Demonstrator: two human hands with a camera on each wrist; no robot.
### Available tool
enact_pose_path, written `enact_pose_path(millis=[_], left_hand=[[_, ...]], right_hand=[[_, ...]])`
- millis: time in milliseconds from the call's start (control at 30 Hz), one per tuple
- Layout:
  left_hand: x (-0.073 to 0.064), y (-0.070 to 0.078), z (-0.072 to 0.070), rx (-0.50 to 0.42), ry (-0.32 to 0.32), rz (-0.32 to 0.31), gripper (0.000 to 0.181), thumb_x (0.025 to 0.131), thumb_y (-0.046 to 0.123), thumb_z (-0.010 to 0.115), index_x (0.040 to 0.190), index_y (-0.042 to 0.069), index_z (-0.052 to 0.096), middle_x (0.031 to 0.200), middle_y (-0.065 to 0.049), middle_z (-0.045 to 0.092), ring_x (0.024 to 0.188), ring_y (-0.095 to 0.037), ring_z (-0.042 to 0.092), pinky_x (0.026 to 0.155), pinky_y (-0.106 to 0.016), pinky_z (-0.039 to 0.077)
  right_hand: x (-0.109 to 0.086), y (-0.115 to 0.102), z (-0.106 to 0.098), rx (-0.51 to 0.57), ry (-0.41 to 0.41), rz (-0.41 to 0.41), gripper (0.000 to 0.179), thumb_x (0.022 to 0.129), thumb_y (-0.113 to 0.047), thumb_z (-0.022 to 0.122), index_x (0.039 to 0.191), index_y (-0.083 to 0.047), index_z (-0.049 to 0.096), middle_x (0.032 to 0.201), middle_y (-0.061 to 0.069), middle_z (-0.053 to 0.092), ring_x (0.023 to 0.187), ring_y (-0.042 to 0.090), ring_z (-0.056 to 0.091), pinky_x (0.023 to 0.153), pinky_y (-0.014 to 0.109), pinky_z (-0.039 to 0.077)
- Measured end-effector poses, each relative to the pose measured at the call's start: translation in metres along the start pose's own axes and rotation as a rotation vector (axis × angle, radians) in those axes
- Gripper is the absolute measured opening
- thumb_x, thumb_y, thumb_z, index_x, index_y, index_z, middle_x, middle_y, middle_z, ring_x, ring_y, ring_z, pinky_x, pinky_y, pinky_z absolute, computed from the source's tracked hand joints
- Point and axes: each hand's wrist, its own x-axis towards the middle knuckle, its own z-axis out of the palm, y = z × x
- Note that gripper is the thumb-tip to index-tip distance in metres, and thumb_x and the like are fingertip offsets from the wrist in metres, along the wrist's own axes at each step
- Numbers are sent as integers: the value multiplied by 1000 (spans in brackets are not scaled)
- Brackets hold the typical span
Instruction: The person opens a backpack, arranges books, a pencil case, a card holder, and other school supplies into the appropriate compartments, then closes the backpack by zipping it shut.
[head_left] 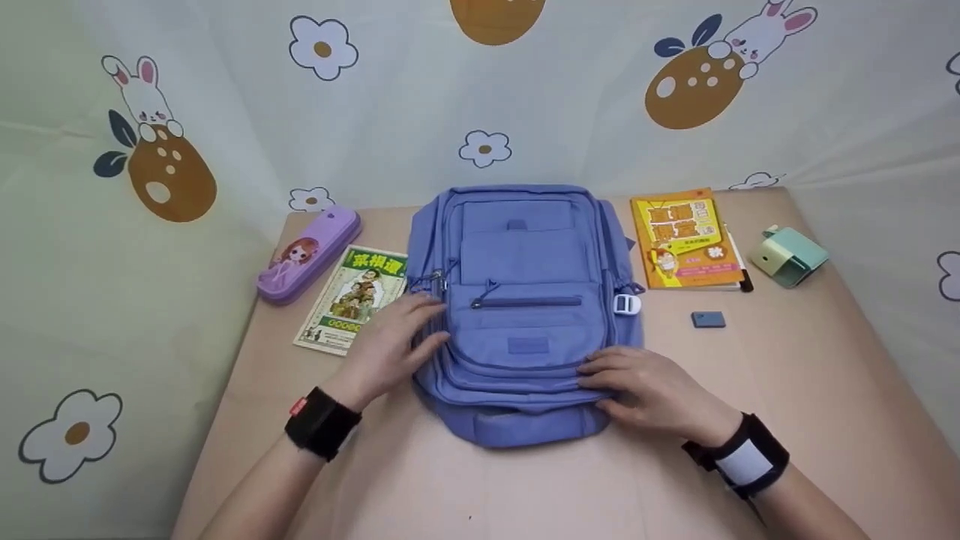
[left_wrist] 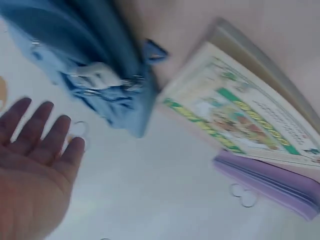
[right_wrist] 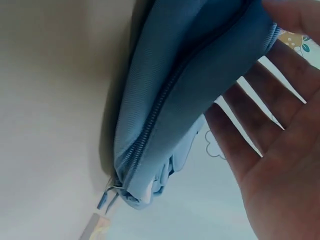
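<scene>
Backpack [right_wrist: 225, 70] zipper teeth [right_wrist: 156, 106]: right wrist only

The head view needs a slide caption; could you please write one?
Left hand and right hand at the edges of a blue backpack between a purple case and an orange book.

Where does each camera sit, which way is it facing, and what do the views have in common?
Head: worn on the head, facing forward and down at the blue backpack; left hand, right hand and both forearms show.
Left wrist: worn on that wrist, facing the backpack's side, the green-titled book and the purple case; the left palm and fingers show.
Right wrist: worn on that wrist, facing the backpack's zipped edge; the right palm, fingers and thumb show.
Shared: head and left wrist both show backpack, book and case.
</scene>
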Motion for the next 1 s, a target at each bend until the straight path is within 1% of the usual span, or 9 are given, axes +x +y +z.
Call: enact_pose_path(millis=[100, 200, 300, 433, 567, 700, 833, 933, 1000], left_hand=[[-12, 15, 1, -45, -77, 96, 58, 98, 47, 66, 138, 4, 62, 144, -16, 57, 139, -35, 47, 116, -55, 33], [-24, 23, 4, -60, -146, 150, 70, 95, 58, 64, 141, 6, 59, 147, -15, 55, 143, -33, 43, 117, -56, 31], [-33, 24, 8, -58, -194, 181, 75, 92, 61, 66, 144, 7, 58, 149, -12, 54, 145, -30, 41, 118, -53, 30], [-42, 18, 15, -53, -202, 208, 66, 93, 52, 70, 142, 10, 60, 151, -11, 53, 144, -30, 42, 117, -53, 32], [-43, 16, 19, -46, -192, 234, 56, 95, 46, 69, 140, 13, 63, 152, -12, 50, 143, -33, 43, 115, -54, 35], [-40, 18, 19, -23, -217, 239, 55, 96, 46, 68, 141, 15, 62, 155, -12, 48, 144, -33, 42, 115, -53, 35], [-35, 21, 18, 4, -228, 253, 55, 98, 41, 68, 144, 12, 60, 155, -13, 47, 144, -33, 41, 115, -52, 35], [-30, 24, 17, 21, -228, 261, 55, 99, 36, 68, 145, 9, 57, 154, -14, 48, 144, -33, 42, 115, -52, 36], [-26, 27, 15, 32, -216, 257, 51, 100, 31, 67, 144, 7, 58, 152, -15, 50, 142, -33, 44, 114, -51, 37]], right_hand=[[-2, 0, 3, -1, 36, -14, 35, 85, -10, 79, 120, -12, 75, 125, 2, 70, 122, 26, 62, 100, 47, 51], [-3, 0, 6, -12, 77, -27, 34, 87, -8, 78, 120, -12, 75, 124, 4, 71, 122, 27, 63, 98, 48, 52], [-4, 0, 8, -21, 109, -29, 33, 86, -6, 78, 118, -12, 75, 123, 4, 72, 120, 28, 64, 96, 47, 54], [-4, 0, 9, -41, 127, -25, 32, 86, -4, 78, 117, -12, 75, 122, 5, 72, 118, 26, 65, 94, 44, 55], [-3, 0, 8, -74, 156, -13, 32, 85, -2, 78, 116, -10, 75, 121, 8, 73, 114, 26, 68, 91, 43, 57], [0, -2, 7, -103, 196, 13, 31, 86, -2, 77, 116, -8, 75, 118, 7, 74, 109, 23, 70, 88, 41, 58], [5, -4, 3, -107, 249, 45, 29, 87, -2, 76, 116, -9, 75, 114, 3, 75, 104, 19, 72, 85, 38, 59], [11, -6, -1, -119, 302, 50, 31, 86, 1, 77, 115, -8, 75, 110, 1, 76, 98, 17, 73, 80, 35, 59], [15, -7, -6, -137, 329, 60, 31, 85, 1, 79, 114, -8, 74, 108, 0, 76, 94, 15, 73, 76, 33, 60]])
